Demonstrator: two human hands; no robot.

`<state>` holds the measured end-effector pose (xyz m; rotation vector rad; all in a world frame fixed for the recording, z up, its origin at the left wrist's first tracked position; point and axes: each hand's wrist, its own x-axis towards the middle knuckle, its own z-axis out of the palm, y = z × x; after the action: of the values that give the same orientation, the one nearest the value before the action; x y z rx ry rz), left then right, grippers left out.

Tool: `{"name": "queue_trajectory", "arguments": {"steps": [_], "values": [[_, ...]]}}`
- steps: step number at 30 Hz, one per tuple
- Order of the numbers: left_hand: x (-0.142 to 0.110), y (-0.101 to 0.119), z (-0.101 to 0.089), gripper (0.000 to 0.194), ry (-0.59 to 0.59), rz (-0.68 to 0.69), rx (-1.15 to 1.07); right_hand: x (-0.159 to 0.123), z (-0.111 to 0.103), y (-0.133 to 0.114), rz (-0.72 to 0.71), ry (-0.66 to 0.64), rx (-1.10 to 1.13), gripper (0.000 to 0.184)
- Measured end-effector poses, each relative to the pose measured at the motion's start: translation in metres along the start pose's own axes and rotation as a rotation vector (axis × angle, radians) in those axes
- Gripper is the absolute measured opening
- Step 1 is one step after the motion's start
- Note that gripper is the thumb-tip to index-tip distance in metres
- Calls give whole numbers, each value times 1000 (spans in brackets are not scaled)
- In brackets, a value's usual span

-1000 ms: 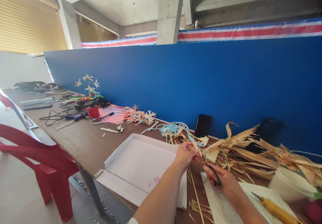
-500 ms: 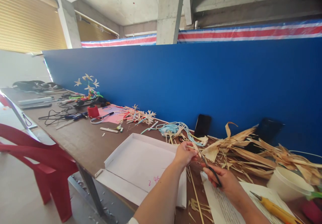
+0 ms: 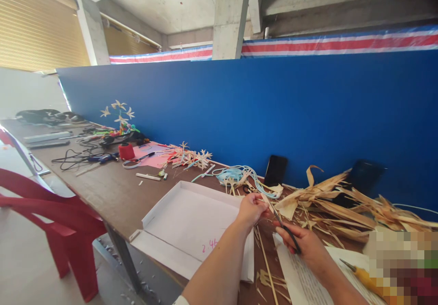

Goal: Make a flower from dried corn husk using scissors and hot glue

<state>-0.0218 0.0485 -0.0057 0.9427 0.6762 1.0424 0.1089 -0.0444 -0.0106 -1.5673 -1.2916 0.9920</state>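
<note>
My left hand (image 3: 252,209) is closed in a pinch on a small pale strip of dried husk (image 3: 265,199), over the right edge of the white cardboard tray (image 3: 191,213). My right hand (image 3: 304,242) grips a pair of scissors (image 3: 290,238) by the dark handles. Their blades point up and left and meet the strip beside my left fingertips; whether they are closed on it I cannot tell. A long thin pale stick (image 3: 265,265) lies below the hands, among husk scraps.
Dried husks (image 3: 328,195) spread along the blue partition (image 3: 219,113) at right. A phone (image 3: 275,170) leans there, near light-blue cords (image 3: 255,177). A yellow-handled awl (image 3: 364,280) lies on printed paper. Husk flowers (image 3: 191,156) and red thread (image 3: 126,151) sit farther left.
Both hands, the strip and the scissors stay almost still. A pixelated patch now covers the lower right corner, where a pale tub showed before.
</note>
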Motion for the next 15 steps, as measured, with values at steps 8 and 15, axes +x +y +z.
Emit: {"name": "queue_trajectory", "arguments": {"steps": [8, 15], "values": [[0, 0, -1, 18, -3, -30, -31, -1, 2, -6, 8, 36, -43, 49], [1, 1, -3, 21, -16, -43, -16, -2, 3, -6, 3, 69, -85, 47]]}}
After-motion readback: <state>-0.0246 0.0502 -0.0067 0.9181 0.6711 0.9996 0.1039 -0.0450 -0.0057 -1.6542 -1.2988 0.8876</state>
